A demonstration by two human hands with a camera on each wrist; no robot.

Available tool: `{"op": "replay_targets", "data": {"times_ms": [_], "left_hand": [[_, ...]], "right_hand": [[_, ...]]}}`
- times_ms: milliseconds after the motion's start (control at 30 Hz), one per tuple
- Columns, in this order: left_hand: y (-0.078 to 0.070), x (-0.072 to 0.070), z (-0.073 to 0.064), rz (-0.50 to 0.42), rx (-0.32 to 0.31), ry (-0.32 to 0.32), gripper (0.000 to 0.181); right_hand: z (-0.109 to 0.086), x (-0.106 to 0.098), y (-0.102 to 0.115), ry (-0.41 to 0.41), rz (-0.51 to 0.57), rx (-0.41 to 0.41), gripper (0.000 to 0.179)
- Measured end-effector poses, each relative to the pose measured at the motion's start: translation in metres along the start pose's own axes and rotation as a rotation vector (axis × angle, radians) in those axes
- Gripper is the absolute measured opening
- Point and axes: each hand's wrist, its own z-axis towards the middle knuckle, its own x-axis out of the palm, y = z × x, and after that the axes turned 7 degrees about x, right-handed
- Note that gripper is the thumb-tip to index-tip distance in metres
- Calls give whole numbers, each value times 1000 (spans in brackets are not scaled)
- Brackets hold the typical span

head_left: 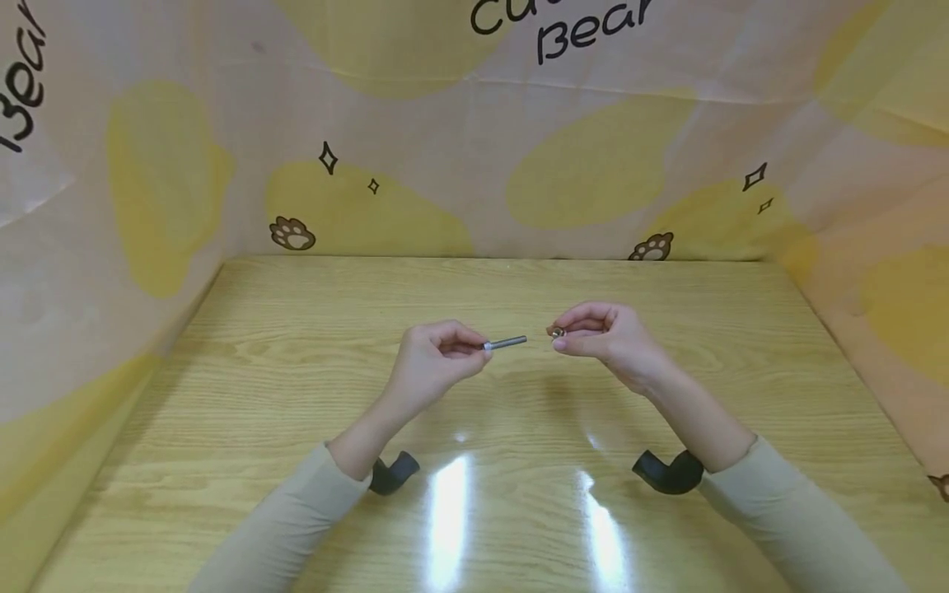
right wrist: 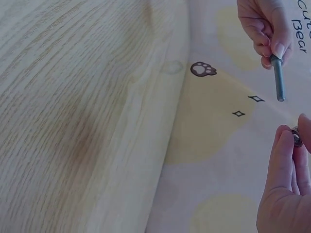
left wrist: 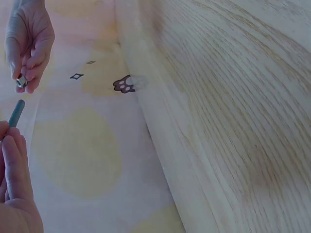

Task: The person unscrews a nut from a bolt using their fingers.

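Above the table, my left hand (head_left: pixel 437 358) pinches a grey metal bolt (head_left: pixel 507 342) by its head end, between thumb and fingertips. The shank sticks out to the right, nearly level. Facing it, my right hand (head_left: pixel 615 342) holds a small shiny metal nut (head_left: pixel 558 333) between thumb and fingers. A short gap separates the bolt's free end from the nut. In the left wrist view the bolt (left wrist: pixel 16 114) points up towards the nut (left wrist: pixel 21 81). The right wrist view shows the bolt (right wrist: pixel 279 80) apart from the nut (right wrist: pixel 296 137); fingers cover its head.
Beneath both hands lies a wood-grain table (head_left: pixel 296 395) with bright light reflections near its front. A patterned cloth (head_left: pixel 474 165) with yellow patches stands behind and along both sides. Black curved pieces (head_left: pixel 670 472) sit by each wrist, beside the sleeves.
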Motion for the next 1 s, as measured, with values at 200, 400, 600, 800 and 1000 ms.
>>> {"op": "replay_targets", "data": {"times_ms": [200,400,600,800,1000], "left_hand": [[6,-3,3,4,-19,44,9],[10,-7,5,51,-28,86,8],[16,-12,8,91,-17,141,8],[22,-18,10,133,-26,237,8],[34,-21,17,176,-18,268,6]], "right_hand": [[0,-6,-4,-11,-23,3,22],[0,-10,-8,-28,-49,15,21],[4,-18,-16,-70,-106,28,17],[9,-27,-28,-104,-198,81,21],[17,-33,-39,-144,-248,120,34]]}}
